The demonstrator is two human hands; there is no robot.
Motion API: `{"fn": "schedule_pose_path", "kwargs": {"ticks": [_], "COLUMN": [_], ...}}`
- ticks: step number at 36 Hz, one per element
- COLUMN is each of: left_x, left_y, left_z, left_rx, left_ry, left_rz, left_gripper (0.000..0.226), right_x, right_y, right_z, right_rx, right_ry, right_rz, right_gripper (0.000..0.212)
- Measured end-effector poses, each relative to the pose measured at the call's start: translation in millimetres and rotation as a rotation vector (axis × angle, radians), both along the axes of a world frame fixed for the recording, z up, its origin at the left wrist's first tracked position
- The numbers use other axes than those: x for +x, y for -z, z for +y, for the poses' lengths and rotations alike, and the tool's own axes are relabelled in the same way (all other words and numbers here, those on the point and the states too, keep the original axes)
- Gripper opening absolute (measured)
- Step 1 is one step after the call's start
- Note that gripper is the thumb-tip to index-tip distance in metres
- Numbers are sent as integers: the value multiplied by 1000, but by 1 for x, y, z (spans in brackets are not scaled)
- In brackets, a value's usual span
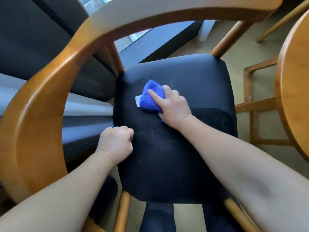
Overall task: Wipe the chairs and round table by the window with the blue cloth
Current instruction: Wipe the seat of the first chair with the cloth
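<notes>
Pressing blue cloth (150,96) mid-seat (192,77), edges clear.

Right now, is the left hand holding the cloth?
No, the right hand presses the cloth on the seat; the left hand is a bare fist.

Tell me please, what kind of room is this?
Probably a sitting corner by a window, perhaps in a hotel room or home. A wooden chair with a dark seat stands on carpet, beside a window and a wooden table.
</notes>
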State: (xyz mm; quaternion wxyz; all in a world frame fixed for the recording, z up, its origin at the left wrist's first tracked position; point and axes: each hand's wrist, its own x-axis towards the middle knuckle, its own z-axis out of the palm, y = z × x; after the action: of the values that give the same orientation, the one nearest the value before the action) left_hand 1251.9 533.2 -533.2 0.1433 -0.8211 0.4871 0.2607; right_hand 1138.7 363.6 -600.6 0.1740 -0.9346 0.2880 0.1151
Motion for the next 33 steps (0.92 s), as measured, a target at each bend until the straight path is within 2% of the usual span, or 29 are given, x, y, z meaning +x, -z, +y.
{"fn": "schedule_pose_path", "kwargs": {"ticks": [4, 9, 15, 18, 22, 25, 28, 33], "left_x": [-1, -13, -16, -14, -13, -14, -10, 0], "left_y": [4, 1, -1, -1, -1, -3, -7, -7], "left_z": [-3, -10, -6, -3, 0, 0, -1, 2], "left_rx": [-13, -17, -108, -87, -76, -63, -64, -55], "left_ry": [-7, -2, -7, 11, -14, -16, -31, -39], "left_rz": [12, 40, 47, 46, 52, 50, 49, 44], "left_gripper": [15, 15, 13, 13, 14, 15, 16, 16], "right_x": [-49, -123, -151, -146, -134, -128, -108, -19], "right_y": [2, -12, -13, -15, -14, -12, -17, -29], "right_z": [-27, -70, -84, -82, -68, -66, -61, -40], "right_rx": [-15, -39, 13, -50, 6, 33, 37, 66], "right_ry": [124, 357, 591, 565, 557, 554, 460, 228], "right_rz": [-47, 23, -1, 8, 28, -10, -21, -173], "right_gripper": [93, 89, 84, 90, 107, 97, 92, 89]}}
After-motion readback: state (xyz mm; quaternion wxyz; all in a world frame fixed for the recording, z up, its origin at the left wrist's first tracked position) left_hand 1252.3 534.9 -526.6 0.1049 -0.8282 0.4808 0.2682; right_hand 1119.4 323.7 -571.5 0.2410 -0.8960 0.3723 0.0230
